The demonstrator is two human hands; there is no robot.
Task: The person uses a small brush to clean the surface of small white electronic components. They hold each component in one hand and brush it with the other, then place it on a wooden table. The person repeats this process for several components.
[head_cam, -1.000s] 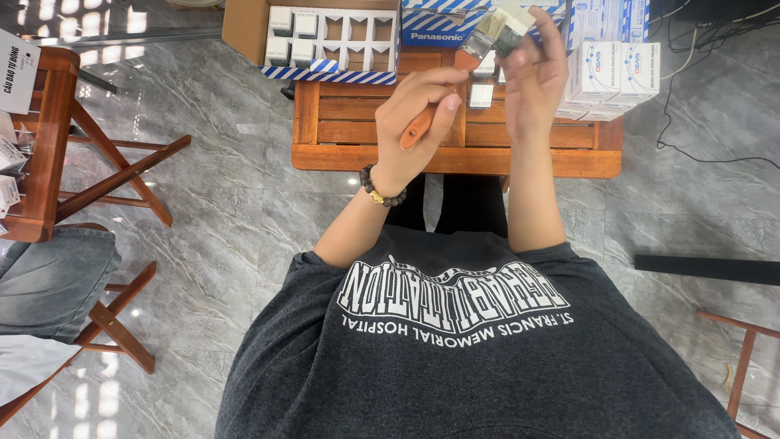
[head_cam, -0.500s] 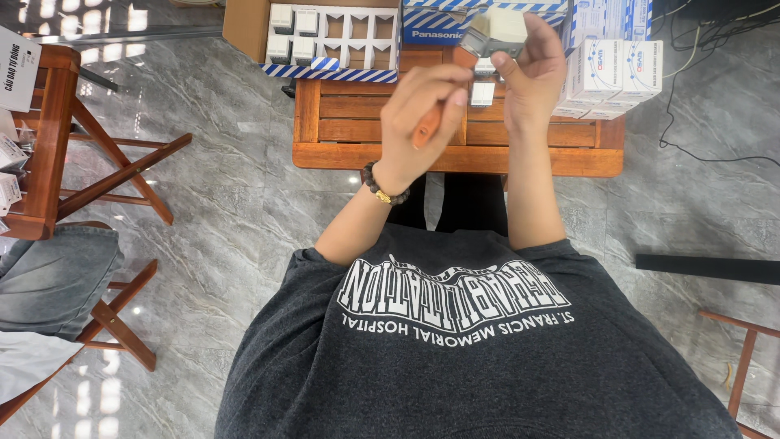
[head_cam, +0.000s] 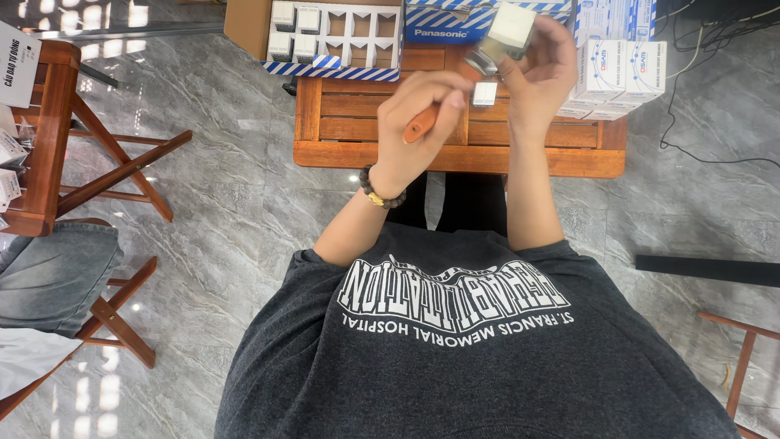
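Spanning the frame's top: slatted wooden table (head_cam: 455,154), bearing a partitioned carton (head_cam: 325,36) and stacked white boxes (head_cam: 621,69). Left hand (head_cam: 422,122) closed around an orange-handled screwdriver (head_cam: 422,123); right hand (head_cam: 540,77) gripping a small white block device (head_cam: 510,28), raised above the table.

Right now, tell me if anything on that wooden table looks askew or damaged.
Nothing stands out. The divided carton and stacked white boxes sit squarely on the wooden table; no spill or damage shows.
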